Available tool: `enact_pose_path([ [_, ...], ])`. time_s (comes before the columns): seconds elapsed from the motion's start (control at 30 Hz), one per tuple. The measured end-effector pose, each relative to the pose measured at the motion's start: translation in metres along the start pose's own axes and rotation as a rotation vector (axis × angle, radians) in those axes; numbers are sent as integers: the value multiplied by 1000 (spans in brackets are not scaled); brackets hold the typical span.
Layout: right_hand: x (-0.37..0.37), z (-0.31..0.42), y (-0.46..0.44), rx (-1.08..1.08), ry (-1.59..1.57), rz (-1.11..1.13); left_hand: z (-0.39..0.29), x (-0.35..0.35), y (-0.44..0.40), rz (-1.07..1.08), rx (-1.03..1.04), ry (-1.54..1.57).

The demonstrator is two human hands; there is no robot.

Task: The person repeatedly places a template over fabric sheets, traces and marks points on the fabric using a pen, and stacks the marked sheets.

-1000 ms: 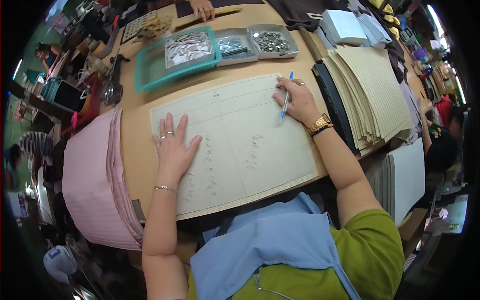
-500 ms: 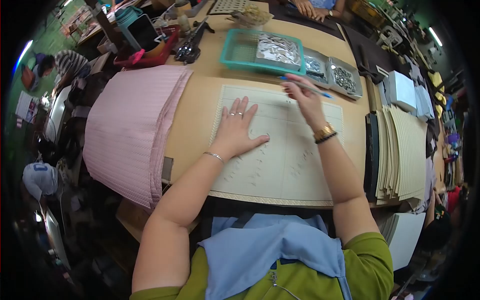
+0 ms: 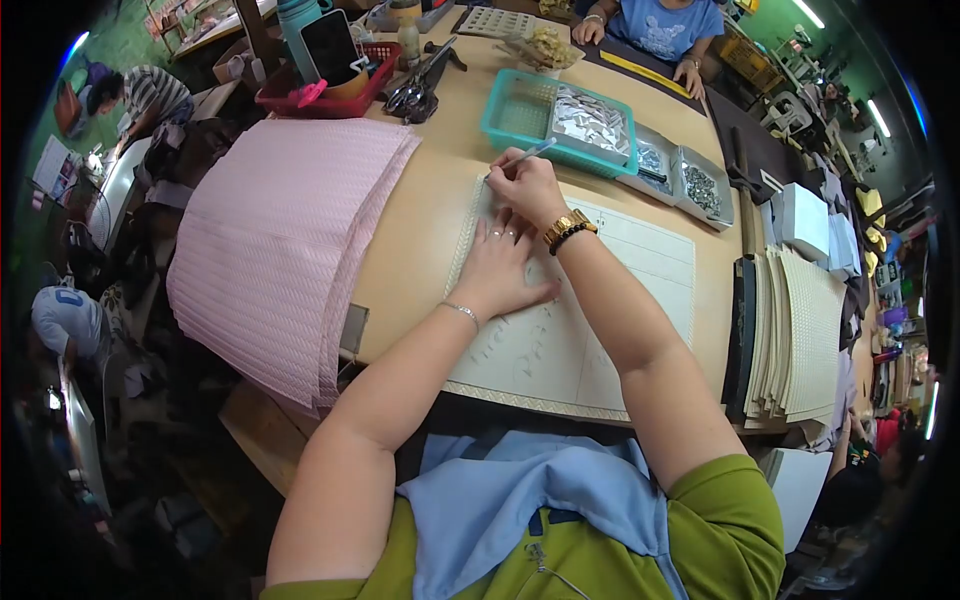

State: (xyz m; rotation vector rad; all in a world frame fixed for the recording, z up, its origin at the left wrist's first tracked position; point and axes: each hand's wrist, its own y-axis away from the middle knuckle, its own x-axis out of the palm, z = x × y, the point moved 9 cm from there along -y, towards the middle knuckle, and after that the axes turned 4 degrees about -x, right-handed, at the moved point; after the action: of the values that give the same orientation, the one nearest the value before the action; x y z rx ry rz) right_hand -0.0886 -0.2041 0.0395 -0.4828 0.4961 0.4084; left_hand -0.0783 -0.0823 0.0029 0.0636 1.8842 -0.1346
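Note:
A pale sheet (image 3: 645,270) with ruled lines and handwritten marks lies on the table, and a woven cream piece (image 3: 535,402) shows along its edges underneath. My left hand (image 3: 505,262) lies on the sheet with its fingers spread and thumb stretched out to the right. Just beyond it, my right hand (image 3: 530,188) pinches a slim blue-and-white pen (image 3: 541,147) at the sheet's far left corner. The pen slants with its rear end up and to the right. Its tip is mostly hidden by the fingers, so contact with the surface cannot be told.
Stacked pink quilted sheets (image 3: 290,240) lie at left, cream woven sheets (image 3: 795,330) at right. Beyond the hands stand a teal basket (image 3: 505,120) with a tray of silvery pieces (image 3: 590,120) and a box of metal parts (image 3: 703,190). Another person (image 3: 665,35) sits across the table.
My right hand has moved left with the pen, from above the sheet's right side to its far left corner. My left hand stays on the sheet. The camera view has shifted slightly.

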Motion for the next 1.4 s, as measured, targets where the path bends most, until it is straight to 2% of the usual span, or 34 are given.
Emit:
enact_pose_path([
  [0.13, 2, 1, -3, -83, 11, -49, 0, -5, 2, -72, 5, 42],
  [0.23, 6, -2, -1, -9, 48, 73, -1, -5, 1, -53, 17, 39],
  [0.33, 7, 5, 2, 49, 40, 91, -1, -7, 1, -60, 23, 26],
  [0.43, 4, 2, -3, -24, 42, -26, 0, -6, 2, -81, 18, 33],
  [0.53, 6, 2, -2, -45, 73, 24, -1, -6, 2, -60, 15, 41],
  [0.63, 8, 6, 5, 26, 37, 89, 0, -4, 0, -82, 32, 22],
  [0.67, 7, 5, 3, 2, 37, 53, -1, -3, 0, -99, 40, 12],
  [0.73, 4, 5, 0, -41, 32, -23, -1, -5, 1, -69, 14, 0],
  [0.83, 8, 2, 2, -29, 47, 57, -2, -8, 1, -10, -7, -15],
  [0.93, -5, 2, 11, -48, -89, -35, 0, -3, -1, 30, -36, -29],
  [0.97, -14, -9, 15, 34, -161, -75, 1, 0, -1, 42, -45, -36],
  [1.07, -65, -38, 36, 90, -495, -178, 0, 2, 0, -8, -9, -24],
  [1.13, -119, -63, 65, 144, -426, -182, -2, -2, -1, 22, -33, -44],
  [1.3, -272, -140, 158, 207, -401, -540, -31, -14, -26, 203, -95, -205],
  [1.4, -312, -170, 184, 272, -205, -547, -87, -4, -52, 115, 99, -138],
])
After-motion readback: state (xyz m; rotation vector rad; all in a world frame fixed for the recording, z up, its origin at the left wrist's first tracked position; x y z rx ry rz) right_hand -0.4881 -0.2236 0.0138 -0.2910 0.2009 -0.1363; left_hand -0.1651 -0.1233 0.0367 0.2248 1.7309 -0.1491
